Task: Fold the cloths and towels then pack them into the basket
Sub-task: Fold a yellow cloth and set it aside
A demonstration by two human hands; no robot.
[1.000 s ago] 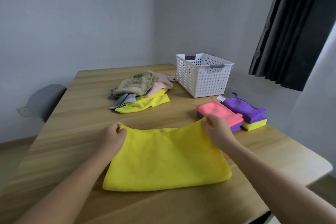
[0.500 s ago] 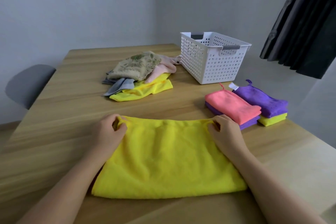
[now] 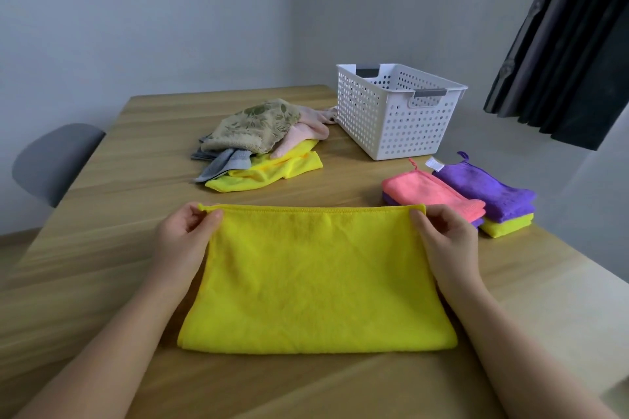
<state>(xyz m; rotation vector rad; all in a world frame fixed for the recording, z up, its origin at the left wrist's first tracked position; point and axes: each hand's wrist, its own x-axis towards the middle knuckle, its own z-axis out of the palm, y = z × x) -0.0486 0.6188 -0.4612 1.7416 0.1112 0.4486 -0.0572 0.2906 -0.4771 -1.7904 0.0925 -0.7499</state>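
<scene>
Yellow cloth (image 3: 316, 279) tauter than before, 2 far corners in pinch of left hand (image 3: 185, 235), right hand (image 3: 442, 238)

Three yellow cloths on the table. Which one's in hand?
The big yellow cloth lying nearest, far corners pinched by left hand and right hand. Others: one crumpled in the pile, one folded under the purple cloths.

The near yellow cloth (image 3: 316, 275) is plain, on a light wood-grain table (image 3: 102, 248). Far pile: beige leaf-print towel (image 3: 255, 122), pale pink towel (image 3: 303, 136), grey rag (image 3: 224, 163); basket (image 3: 391, 126) is white with dotted holes, grey handles (image 3: 429, 93). Right stacks: coral cloth (image 3: 432, 190) over purple, purple cloth (image 3: 483, 187) over yellow.
</scene>
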